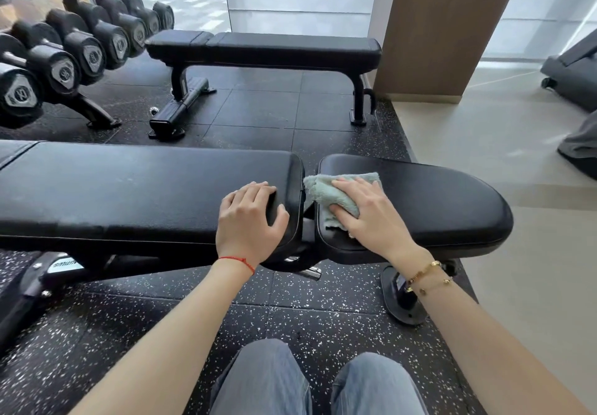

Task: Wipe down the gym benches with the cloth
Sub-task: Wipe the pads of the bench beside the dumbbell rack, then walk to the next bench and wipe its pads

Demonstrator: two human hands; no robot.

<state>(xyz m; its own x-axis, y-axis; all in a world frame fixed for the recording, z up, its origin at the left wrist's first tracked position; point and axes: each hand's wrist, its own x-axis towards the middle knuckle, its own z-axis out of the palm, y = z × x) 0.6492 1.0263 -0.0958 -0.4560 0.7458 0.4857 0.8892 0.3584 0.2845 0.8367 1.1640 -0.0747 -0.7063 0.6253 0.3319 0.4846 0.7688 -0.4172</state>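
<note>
A black padded gym bench stands across in front of me, with a long back pad (129, 188) on the left and a shorter seat pad (436, 201) on the right. A pale green cloth (326, 188) lies bunched on the seat pad's left end, beside the gap between the pads. My right hand (365, 211) presses flat on the cloth, fingers spread over it. My left hand (250, 220) rests palm down on the right end of the back pad, holding nothing. A second black flat bench (274, 48) stands farther back.
A rack of black dumbbells (64, 56) fills the upper left. A wooden pillar (436, 27) rises behind the far bench on the right. Black speckled rubber flooring (290, 311) lies under the benches; pale tile floor (517, 188) and grey machine bases (571, 78) are to the right. My knees (316, 382) are below.
</note>
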